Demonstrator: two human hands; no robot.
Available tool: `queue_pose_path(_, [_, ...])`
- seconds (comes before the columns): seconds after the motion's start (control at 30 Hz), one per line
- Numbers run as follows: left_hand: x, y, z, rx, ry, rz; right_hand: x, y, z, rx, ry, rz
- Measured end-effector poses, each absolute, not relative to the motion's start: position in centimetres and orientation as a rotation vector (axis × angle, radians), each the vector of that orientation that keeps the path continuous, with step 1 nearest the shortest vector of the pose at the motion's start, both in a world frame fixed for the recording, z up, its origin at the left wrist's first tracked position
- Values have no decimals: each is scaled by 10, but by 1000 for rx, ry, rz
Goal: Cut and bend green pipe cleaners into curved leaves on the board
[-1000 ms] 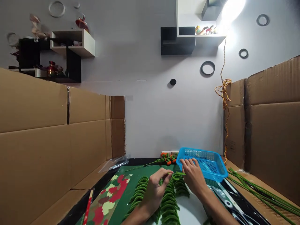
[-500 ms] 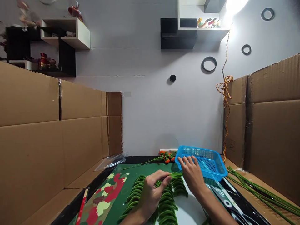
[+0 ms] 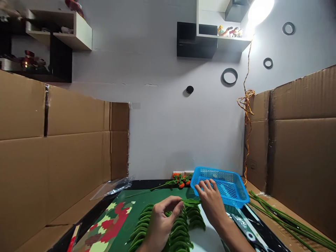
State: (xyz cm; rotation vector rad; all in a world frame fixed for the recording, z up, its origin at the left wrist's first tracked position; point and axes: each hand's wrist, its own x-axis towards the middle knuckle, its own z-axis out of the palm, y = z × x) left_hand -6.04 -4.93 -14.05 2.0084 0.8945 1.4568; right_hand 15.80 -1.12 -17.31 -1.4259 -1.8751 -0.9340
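My left hand [image 3: 166, 218] is closed in a pinch, thumb and forefinger on the left end of a fuzzy green pipe-cleaner piece [image 3: 191, 202]. At the other end of this piece is my right hand [image 3: 210, 201], its fingers bent and its thumb hidden; it appears to grip that end. Below the hands, curved green pipe-cleaner leaves [image 3: 181, 232] lie in several overlapping rows, partly on a white sheet [image 3: 210, 236]. My left hand and forearm cover part of these rows.
A blue basket [image 3: 237, 201] stands behind my right hand. Orange flowers on a green stem [image 3: 181, 185] lie at the back of the green mat [image 3: 131, 199]. Scissors [image 3: 250, 236] and long green stems [image 3: 291, 218] are at the right. Cardboard walls [image 3: 86, 157] flank the table.
The camera view has shifted a little, so the scene sits further left and slightly lower. Both hands stay at the same green piece, with barely any change in their hold.
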Motion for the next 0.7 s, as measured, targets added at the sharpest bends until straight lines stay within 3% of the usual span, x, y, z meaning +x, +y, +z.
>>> queue_pose_path(0.7, [-65,-40,-152,2056,850,1441,159,13,-189,-1348,-1786,-910])
